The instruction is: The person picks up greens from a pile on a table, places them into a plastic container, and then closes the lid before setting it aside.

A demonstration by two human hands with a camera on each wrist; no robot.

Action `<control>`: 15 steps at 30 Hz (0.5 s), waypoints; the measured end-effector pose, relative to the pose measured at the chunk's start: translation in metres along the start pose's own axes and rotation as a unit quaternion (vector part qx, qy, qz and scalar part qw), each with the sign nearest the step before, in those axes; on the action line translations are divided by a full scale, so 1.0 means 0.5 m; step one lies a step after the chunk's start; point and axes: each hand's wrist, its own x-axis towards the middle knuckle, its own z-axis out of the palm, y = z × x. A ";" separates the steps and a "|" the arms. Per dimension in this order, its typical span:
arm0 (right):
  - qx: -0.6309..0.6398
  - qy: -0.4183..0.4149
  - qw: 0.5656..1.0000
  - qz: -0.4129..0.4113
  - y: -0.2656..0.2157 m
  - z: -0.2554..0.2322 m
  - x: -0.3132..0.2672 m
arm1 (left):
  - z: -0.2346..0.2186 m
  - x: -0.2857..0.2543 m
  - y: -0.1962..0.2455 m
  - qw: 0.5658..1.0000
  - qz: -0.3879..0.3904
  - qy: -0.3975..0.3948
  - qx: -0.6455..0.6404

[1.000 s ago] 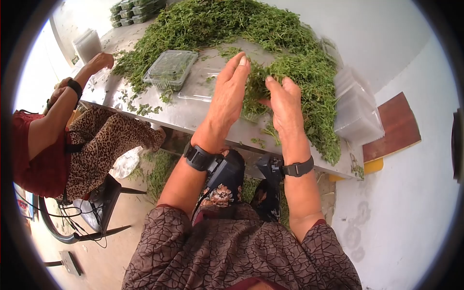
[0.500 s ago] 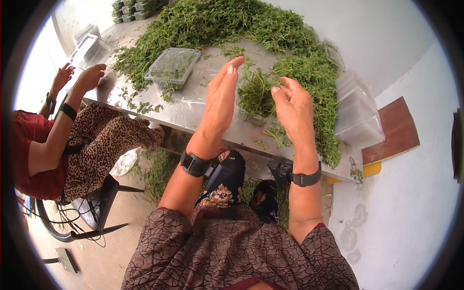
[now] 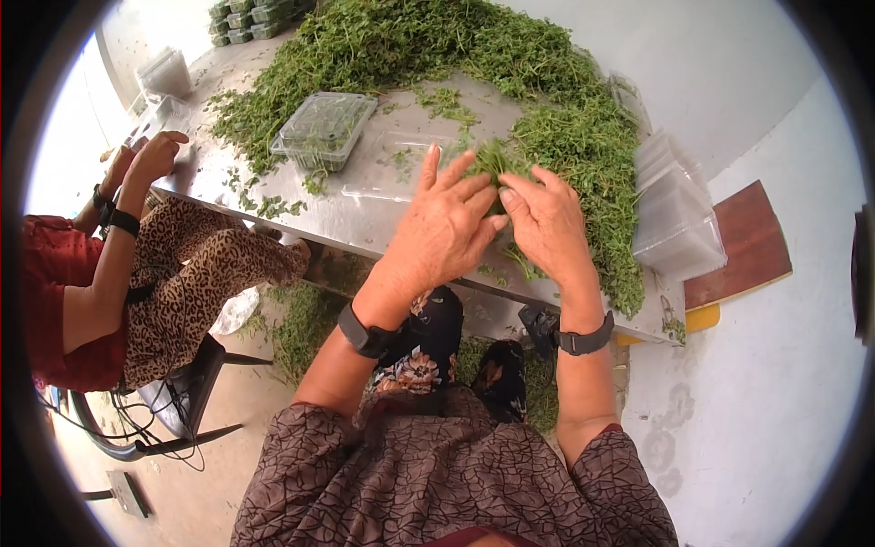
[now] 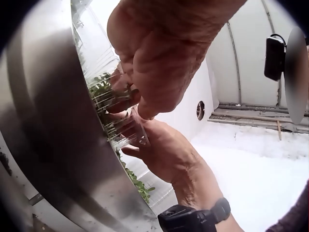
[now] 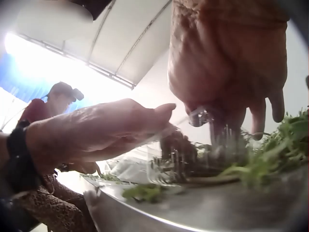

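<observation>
Turned left hand flat and brought it in toward right hand, where half a second ago held it edge-up and apart. Spread left fingers nearly straight, with thumb pointing to the right hand. Reached right fingers down at leafy green sprigs; because of blur, could not tell whether pinching them or only pressing. Had these sprigs in an open clear plastic box, on the steel table, to the right of the closed clamshell box. Had also the big heap of greens behind and to the right of this same clamshell. Judged the step as packing sprigs into the open box. For next move, seemed to need tucking loose stems inside, gently, without bending the thin wall.
</observation>
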 end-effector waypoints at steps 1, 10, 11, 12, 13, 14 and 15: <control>-0.010 -0.014 1.000 0.011 0.005 0.002 -0.002 | -0.002 -0.003 -0.001 0.999 0.005 -0.047 0.021; 0.005 -0.045 0.998 -0.034 0.011 -0.027 -0.003 | -0.030 -0.006 -0.029 0.994 0.038 -0.106 0.014; 0.007 -0.045 0.998 -0.032 0.018 -0.029 -0.002 | -0.035 -0.007 -0.031 0.993 0.041 -0.108 0.003; 0.067 -0.051 0.996 -0.014 0.028 -0.031 -0.001 | -0.039 -0.008 -0.032 0.993 0.041 -0.109 0.003; 0.127 -0.057 0.990 0.005 0.035 -0.033 0.001 | -0.044 -0.009 -0.033 0.993 0.039 -0.109 -0.002; 0.128 -0.057 0.990 0.007 0.038 -0.035 0.001 | -0.049 -0.008 -0.033 0.994 0.037 -0.107 -0.006; 0.136 -0.023 0.990 -0.008 0.039 -0.038 0.002 | -0.053 -0.005 -0.030 0.993 0.037 -0.109 -0.007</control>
